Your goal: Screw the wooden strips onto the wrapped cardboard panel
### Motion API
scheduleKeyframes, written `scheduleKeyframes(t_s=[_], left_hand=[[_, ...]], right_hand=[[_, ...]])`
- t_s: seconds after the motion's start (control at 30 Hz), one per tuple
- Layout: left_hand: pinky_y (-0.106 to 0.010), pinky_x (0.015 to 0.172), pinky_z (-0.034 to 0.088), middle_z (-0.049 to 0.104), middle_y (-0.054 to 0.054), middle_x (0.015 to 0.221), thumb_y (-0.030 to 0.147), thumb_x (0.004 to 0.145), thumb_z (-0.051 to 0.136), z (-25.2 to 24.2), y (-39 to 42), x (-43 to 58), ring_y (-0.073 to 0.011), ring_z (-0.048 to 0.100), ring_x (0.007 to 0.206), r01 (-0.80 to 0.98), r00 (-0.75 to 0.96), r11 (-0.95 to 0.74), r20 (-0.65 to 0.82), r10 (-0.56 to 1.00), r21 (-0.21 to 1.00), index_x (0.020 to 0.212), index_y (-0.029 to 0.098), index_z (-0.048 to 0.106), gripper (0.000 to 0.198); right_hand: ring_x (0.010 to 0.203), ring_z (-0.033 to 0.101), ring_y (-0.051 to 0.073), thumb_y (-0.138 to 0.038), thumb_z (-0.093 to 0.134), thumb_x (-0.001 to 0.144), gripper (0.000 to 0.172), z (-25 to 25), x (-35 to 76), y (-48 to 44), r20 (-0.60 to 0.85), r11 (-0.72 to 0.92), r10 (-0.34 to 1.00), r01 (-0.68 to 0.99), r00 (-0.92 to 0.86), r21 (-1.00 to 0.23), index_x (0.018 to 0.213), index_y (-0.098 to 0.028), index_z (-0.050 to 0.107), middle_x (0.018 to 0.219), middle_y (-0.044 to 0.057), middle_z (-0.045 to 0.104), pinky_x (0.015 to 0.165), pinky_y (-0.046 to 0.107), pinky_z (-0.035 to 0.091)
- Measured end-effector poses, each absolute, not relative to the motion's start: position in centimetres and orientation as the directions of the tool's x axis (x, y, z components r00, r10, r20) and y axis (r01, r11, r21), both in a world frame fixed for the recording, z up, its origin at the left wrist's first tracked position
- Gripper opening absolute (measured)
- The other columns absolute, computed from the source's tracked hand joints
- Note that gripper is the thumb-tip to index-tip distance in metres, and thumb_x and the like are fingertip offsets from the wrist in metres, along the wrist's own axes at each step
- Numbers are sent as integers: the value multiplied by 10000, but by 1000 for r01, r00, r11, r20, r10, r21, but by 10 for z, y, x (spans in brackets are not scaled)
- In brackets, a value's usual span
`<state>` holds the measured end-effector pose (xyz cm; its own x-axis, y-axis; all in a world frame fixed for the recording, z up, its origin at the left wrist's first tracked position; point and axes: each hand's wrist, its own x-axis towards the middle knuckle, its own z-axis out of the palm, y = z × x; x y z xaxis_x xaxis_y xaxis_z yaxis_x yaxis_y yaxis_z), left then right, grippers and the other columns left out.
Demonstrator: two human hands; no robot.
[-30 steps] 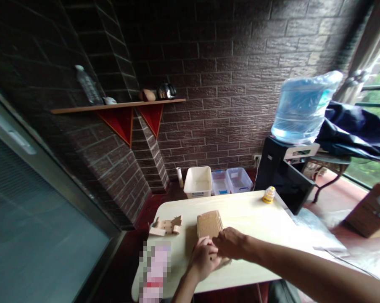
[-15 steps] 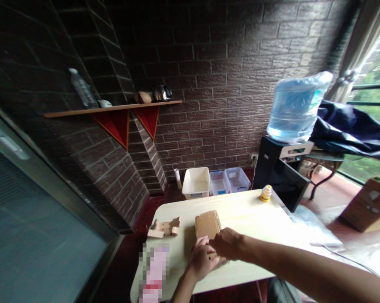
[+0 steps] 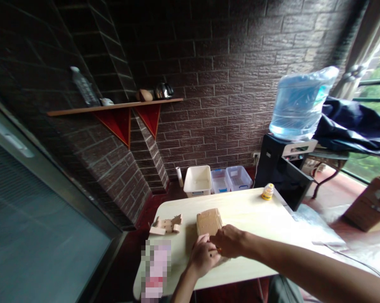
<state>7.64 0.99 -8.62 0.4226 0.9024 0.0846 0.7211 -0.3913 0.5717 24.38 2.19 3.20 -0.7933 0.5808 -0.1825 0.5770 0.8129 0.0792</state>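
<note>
A brown cardboard box (image 3: 209,222) lies on the pale table, its top dotted with small marks or holes. My left hand (image 3: 205,256) is closed against its near side, fingers curled together; a small dark spot shows by the hand. Touching it from the right, my right hand (image 3: 229,240) is closed too, in a fist-like pinch. A bit of yellow-orange peeks out under the right fingers, too small to name. Both hands cover the box's near end. Left of the box sits a pale wooden piece (image 3: 168,225) with holes and curved edges.
On the table (image 3: 240,214), a small yellow-and-clear container (image 3: 267,192) stands at the far right corner and a blurred pink item (image 3: 158,265) lies front left. Beyond are a cream bin (image 3: 198,176), two clear bins (image 3: 238,179) and a water dispenser (image 3: 278,168).
The view has shifted slightly. The right hand has turned a little at the box's near end, and a bit of yellow-orange now shows under its fingers. The left hand stays in place.
</note>
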Motion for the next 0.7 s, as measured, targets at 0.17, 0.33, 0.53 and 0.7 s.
scheduleKeyframes(t_s=[0.17,0.33,0.53,0.7], left_hand=[[-485,1113,452,748,-61,1164,292,776,708,-88,10,77,-325,566,1283,747,375,-344,66,925,569,809,265,800,101],[-478,1181,389,751,-38,1074,291,789,706,-91,10,78,-285,588,1220,742,388,-358,72,919,566,761,271,781,82],[-491,1184,383,760,-25,1042,248,784,700,-90,10,79,-283,588,1205,742,401,-372,75,913,558,792,293,791,101],[-490,1128,431,756,-44,1020,268,767,707,-83,8,80,-297,610,1180,755,394,-353,48,918,552,745,279,785,81]], right_hand=[[747,757,272,-181,734,835,181,35,247,25,-216,808,589,577,-779,119,1011,-148,708,811,90,778,552,304,502],[659,722,237,-182,668,881,45,31,251,27,-202,811,584,577,-786,100,907,-176,704,759,84,762,479,297,458],[713,731,265,-325,659,917,186,27,251,23,-191,792,610,601,-769,107,916,-145,703,798,111,764,500,323,489],[722,741,273,-322,722,870,224,30,243,21,-206,785,619,606,-757,130,991,-133,717,798,117,772,511,318,504]])
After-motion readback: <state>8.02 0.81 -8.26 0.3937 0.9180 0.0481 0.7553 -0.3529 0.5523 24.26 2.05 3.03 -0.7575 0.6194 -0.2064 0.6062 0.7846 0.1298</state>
